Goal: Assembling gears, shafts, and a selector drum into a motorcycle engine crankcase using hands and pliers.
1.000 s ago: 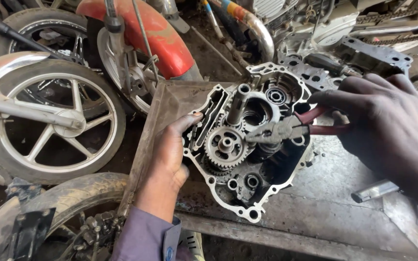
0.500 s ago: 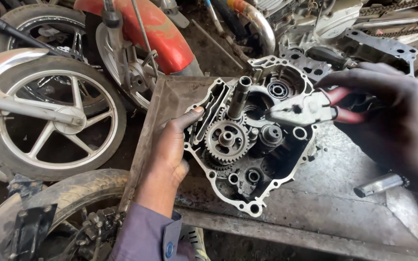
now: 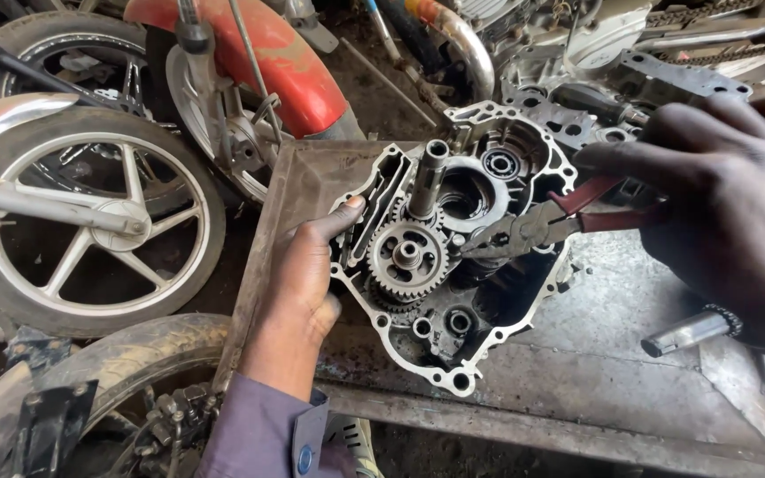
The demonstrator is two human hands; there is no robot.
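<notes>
An aluminium engine crankcase half [image 3: 453, 379] lies open on a greasy metal bench, with toothed gears [image 3: 406, 258] and an upright shaft [image 3: 428, 177] inside it. My left hand [image 3: 308, 283] presses on the case's left edge, thumb on the rim. My right hand [image 3: 728, 204] grips red-handled pliers [image 3: 542, 226] whose jaws reach into the middle of the case, beside the gears. What the jaws touch is too dark to tell.
Motorcycle wheels [image 3: 90, 230] and a red fender [image 3: 276, 62] stand at the left. More engine parts [image 3: 648, 80] and an exhaust pipe [image 3: 462, 40] lie behind the case. A short metal tube [image 3: 688, 332] rests on the bench [image 3: 577, 372] at the right.
My right hand drew the pliers up and right, then brought the jaws back down into the middle of the case. The left hand stays on the case edge.
</notes>
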